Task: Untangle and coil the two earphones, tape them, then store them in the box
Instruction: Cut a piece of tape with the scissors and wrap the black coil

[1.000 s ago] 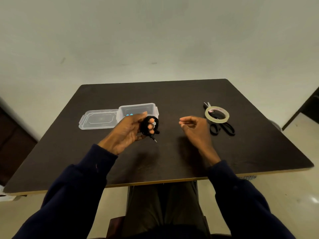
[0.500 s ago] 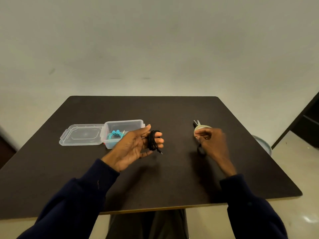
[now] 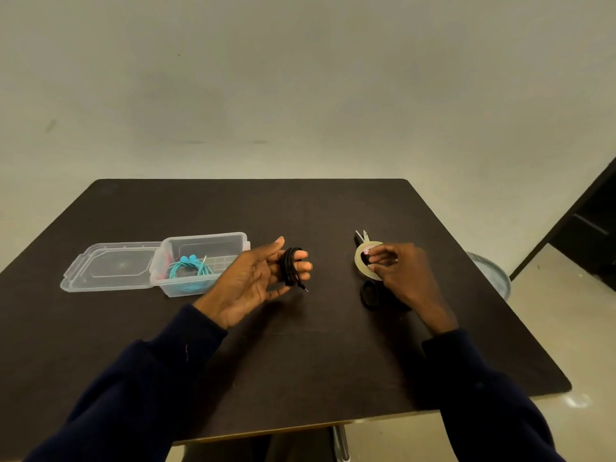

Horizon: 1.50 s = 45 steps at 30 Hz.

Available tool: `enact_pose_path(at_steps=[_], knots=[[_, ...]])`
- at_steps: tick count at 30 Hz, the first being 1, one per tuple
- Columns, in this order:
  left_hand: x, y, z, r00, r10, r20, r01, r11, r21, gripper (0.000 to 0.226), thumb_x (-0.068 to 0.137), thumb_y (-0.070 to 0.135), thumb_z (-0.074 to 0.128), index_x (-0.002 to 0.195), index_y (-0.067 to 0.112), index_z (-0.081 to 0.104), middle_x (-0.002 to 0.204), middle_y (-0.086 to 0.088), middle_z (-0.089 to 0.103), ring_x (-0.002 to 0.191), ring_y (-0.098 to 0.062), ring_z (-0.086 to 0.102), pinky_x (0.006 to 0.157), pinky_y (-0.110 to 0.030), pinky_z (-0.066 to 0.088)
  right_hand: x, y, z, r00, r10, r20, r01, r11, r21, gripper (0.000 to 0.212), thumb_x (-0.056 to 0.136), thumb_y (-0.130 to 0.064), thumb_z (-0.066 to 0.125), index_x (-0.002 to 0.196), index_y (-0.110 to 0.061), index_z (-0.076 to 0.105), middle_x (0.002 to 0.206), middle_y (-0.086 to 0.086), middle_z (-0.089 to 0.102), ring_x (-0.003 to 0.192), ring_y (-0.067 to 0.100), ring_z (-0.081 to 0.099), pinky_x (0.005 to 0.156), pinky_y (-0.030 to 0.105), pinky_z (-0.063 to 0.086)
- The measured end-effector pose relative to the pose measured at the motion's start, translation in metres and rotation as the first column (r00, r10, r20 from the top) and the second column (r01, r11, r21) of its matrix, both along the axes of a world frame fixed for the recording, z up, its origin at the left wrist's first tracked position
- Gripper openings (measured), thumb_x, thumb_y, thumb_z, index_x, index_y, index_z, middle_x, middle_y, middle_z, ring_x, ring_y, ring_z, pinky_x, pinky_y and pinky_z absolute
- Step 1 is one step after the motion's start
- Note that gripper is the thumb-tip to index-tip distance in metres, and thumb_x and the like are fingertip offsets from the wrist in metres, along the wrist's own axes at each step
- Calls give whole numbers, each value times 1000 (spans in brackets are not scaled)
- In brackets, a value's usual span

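A black earphone [image 3: 290, 267] is wound in a coil around the fingers of my left hand [image 3: 258, 280], palm up, its plug dangling at the lower right. A teal earphone [image 3: 188, 268] lies coiled inside the clear plastic box [image 3: 213, 241], just left of that hand. My right hand [image 3: 398, 270] grips the roll of clear tape [image 3: 361, 261], tilted up off the dark table [image 3: 300, 355]. Black-handled scissors [image 3: 368, 291] lie under the roll, their blade tips showing behind it.
The box's clear lid [image 3: 110, 266] lies flat to the left of the box. A round grey stool or bin [image 3: 493, 278] stands past the table's right edge, with dark furniture [image 3: 593, 228] further right. A pale wall rises behind the table.
My right hand reached right to the tape roll, took hold of it and tilted it up. My left hand stayed by the box with the black coil on its fingers.
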<state>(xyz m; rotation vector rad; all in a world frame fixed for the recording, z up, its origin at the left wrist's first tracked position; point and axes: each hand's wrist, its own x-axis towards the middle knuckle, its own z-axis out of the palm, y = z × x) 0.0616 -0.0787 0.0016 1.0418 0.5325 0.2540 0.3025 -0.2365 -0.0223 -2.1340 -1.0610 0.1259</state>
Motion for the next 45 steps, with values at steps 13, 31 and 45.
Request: enact_pose_path(at_steps=[13, 31, 45], knots=[[-12, 6, -4, 1000, 29, 13, -29, 997, 69, 35, 98, 35, 57, 121, 13, 70, 122, -10, 73, 119, -24, 66, 113, -44, 38, -28, 21, 1, 998, -30, -51, 38, 984, 173, 36, 77, -8, 86, 110, -17, 77, 81, -13, 70, 69, -1, 65, 76, 21, 58], [-57, -12, -14, 953, 177, 245, -295, 723, 625, 41, 78, 5, 81, 116, 10, 69, 104, -3, 78, 101, -17, 74, 88, -30, 60, -139, 8, 24, 680, 430, -594, -244, 897, 369, 22, 83, -7, 75, 105, -3, 76, 95, 21, 76, 80, 20, 70, 79, 25, 58], [-67, -14, -26, 953, 238, 185, -301, 705, 643, 42, 76, -1, 83, 114, 9, 68, 92, -1, 79, 86, -15, 76, 78, -21, 58, -158, 24, 12, 608, 351, -712, -90, 922, 377, 22, 74, -18, 86, 86, -1, 77, 78, 16, 69, 64, 21, 56, 68, 32, 52]])
